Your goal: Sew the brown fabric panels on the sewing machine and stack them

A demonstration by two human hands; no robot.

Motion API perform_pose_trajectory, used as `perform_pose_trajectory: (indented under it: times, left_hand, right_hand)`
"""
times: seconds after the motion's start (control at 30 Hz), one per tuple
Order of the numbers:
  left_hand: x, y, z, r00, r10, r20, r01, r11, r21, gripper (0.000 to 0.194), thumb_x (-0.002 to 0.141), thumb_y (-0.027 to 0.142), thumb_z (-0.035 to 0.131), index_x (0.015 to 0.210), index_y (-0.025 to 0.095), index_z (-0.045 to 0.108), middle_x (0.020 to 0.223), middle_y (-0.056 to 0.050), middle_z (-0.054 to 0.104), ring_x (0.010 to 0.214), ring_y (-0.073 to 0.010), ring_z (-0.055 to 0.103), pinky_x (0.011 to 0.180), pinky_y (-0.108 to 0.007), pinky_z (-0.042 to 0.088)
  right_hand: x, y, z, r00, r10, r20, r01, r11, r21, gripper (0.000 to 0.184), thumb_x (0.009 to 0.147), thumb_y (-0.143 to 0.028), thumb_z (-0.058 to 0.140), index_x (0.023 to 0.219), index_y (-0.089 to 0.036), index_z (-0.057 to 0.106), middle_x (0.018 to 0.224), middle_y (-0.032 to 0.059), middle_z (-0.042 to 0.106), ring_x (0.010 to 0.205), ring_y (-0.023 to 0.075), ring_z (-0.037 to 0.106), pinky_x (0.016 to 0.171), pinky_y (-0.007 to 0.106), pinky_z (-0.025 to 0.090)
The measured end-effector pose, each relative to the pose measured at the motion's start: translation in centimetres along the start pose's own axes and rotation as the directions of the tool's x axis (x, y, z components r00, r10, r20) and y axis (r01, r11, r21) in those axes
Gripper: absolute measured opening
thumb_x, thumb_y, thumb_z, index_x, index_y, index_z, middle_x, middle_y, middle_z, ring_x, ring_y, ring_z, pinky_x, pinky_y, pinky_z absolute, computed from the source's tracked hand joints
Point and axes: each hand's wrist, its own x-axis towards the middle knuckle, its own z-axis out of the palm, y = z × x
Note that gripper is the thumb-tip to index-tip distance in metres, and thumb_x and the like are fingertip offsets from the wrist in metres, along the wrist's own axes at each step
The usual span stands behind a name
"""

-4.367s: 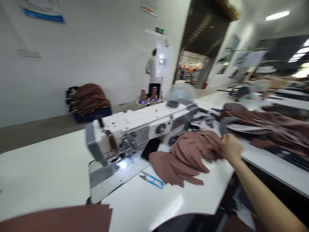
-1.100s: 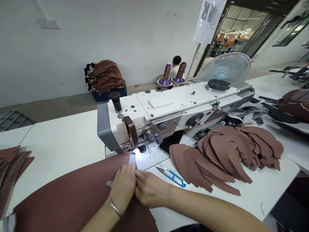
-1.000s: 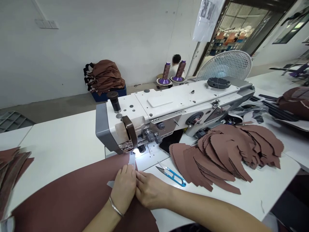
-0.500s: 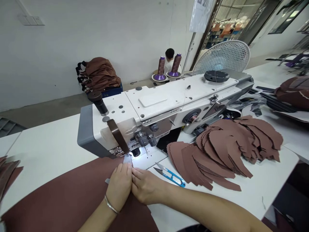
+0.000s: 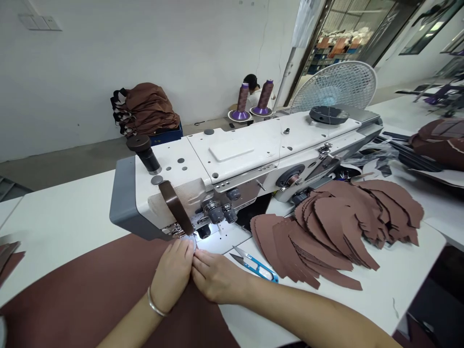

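Observation:
A large brown fabric panel (image 5: 108, 285) lies across the table, its far edge reaching under the lit needle area of a white sewing machine (image 5: 239, 150). Close in front of the presser foot, my left hand (image 5: 174, 266) presses closed fingers on the panel's edge. A small pale strip (image 5: 190, 240) shows just beyond these fingertips. Touching it on the right, my right hand (image 5: 217, 278) pinches the same edge, with its fingers curled and the fingertips partly hidden. Blue-handled thread snips (image 5: 259, 270) lie on the table right of my hands.
Stacked brown cut pieces (image 5: 333, 227) cover the table on the right. Two thread cones (image 5: 266, 96) and a fan (image 5: 337, 89) stand behind the machine. More fabric (image 5: 148, 108) is piled by the wall. A person (image 5: 253, 92) is in the background.
Both hands have shifted slightly left and toward the needle together with the panel's edge. A small grey tip beside my left hand is out of sight. The snips stay put.

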Motion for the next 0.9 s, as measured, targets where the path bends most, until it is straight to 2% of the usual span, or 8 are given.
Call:
perform_pose_trajectory:
  times: [0.17, 0.3, 0.47, 0.63, 0.9]
  left_hand:
    - [-0.4, -3.0, -0.5, 0.993, 0.057, 0.102, -0.043, 0.990, -0.135, 0.041, 0.086, 0.004, 0.036, 0.117, 0.020, 0.059, 0.100, -0.007, 0.062, 0.083, -0.0181, 0.057, 0.076, -0.033, 0.051]
    - [-0.7, -4.6, -0.1, 0.985, 0.144, 0.090, -0.125, 0.973, -0.193, 0.040, 0.089, 0.007, 0.033, 0.117, 0.020, 0.058, 0.110, -0.007, 0.064, 0.093, -0.0170, 0.059, 0.082, -0.030, 0.051]
    - [-0.5, -5.0, 0.1, 0.982, 0.179, 0.065, -0.169, 0.976, -0.138, 0.042, 0.089, 0.008, 0.029, 0.117, 0.019, 0.059, 0.115, -0.008, 0.064, 0.088, -0.0160, 0.062, 0.077, -0.029, 0.052]
    - [0.0, -5.0, -0.4, 0.971, 0.235, 0.051, -0.232, 0.971, -0.056, 0.035, 0.092, 0.013, 0.031, 0.111, 0.016, 0.061, 0.104, -0.010, 0.066, 0.079, -0.0166, 0.063, 0.071, -0.029, 0.051]
    - [0.3, -5.1, -0.4, 0.957, 0.284, 0.049, -0.284, 0.959, -0.017, 0.028, 0.092, 0.014, 0.035, 0.106, 0.015, 0.059, 0.096, -0.009, 0.065, 0.078, -0.0175, 0.061, 0.072, -0.031, 0.048]
  right_hand:
    - [-0.5, 0.0, -1.4, 0.998, -0.047, 0.030, 0.047, 0.999, 0.027, 0.019, 0.091, -0.011, 0.044, 0.096, -0.004, 0.061, 0.101, 0.0185, 0.065, 0.098, 0.0246, 0.061, 0.094, 0.039, 0.046]
    - [-0.9, -0.4, -1.8, 0.998, -0.056, 0.001, 0.056, 0.998, 0.003, 0.020, 0.089, -0.012, 0.049, 0.100, 0.000, 0.061, 0.110, 0.0231, 0.063, 0.104, 0.0290, 0.061, 0.094, 0.042, 0.047]
    - [-0.7, -0.6, -1.2, 0.999, -0.044, -0.012, 0.044, 0.999, -0.023, 0.023, 0.088, -0.012, 0.050, 0.102, 0.002, 0.061, 0.111, 0.0253, 0.062, 0.106, 0.0320, 0.061, 0.093, 0.045, 0.048]
    - [-0.6, -0.4, -0.6, 0.999, -0.041, -0.006, 0.041, 0.998, -0.043, 0.025, 0.088, -0.012, 0.049, 0.105, 0.003, 0.060, 0.113, 0.0250, 0.062, 0.108, 0.0324, 0.060, 0.095, 0.045, 0.047]
    - [-0.4, -0.3, -0.5, 1.000, -0.021, -0.017, 0.021, 0.999, -0.036, 0.026, 0.089, -0.010, 0.043, 0.103, 0.002, 0.061, 0.112, 0.0247, 0.062, 0.107, 0.0308, 0.060, 0.095, 0.045, 0.047]
